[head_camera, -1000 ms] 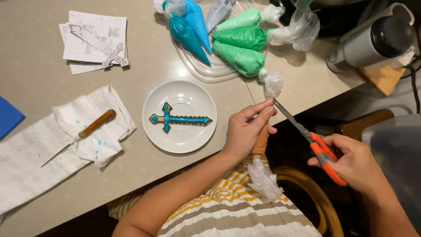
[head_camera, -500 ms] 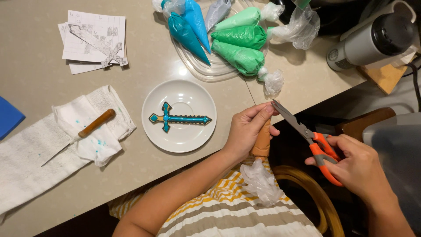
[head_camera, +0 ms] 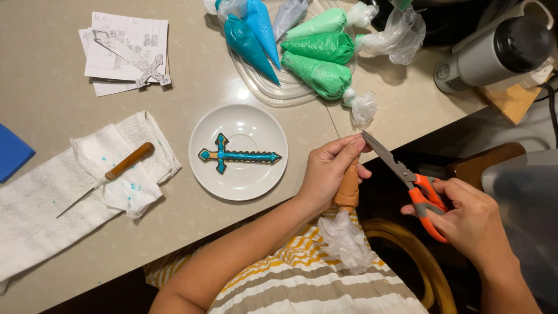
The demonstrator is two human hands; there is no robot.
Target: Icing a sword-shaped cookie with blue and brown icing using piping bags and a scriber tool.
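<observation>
We are observing the left hand [head_camera: 328,174] pinching a tan-filled plastic piping bag [head_camera: 349,189], tip up, right of the round white saucer [head_camera: 204,174] holding a blue sword-shaped cookie [head_camera: 235,156]. The right hand [head_camera: 471,218] is gripping orange-handled scissors [head_camera: 407,177], blades closed at the bag's tip.

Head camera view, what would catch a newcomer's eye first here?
Probably the sword cookie, iced blue and teal, alone on a white plate mid-counter. Next, at the counter's edge, the left hand grips a brown piping bag while the right hand brings orange-handled scissors to its tip. Blue and green piping bags lie piled behind the plate.
</observation>
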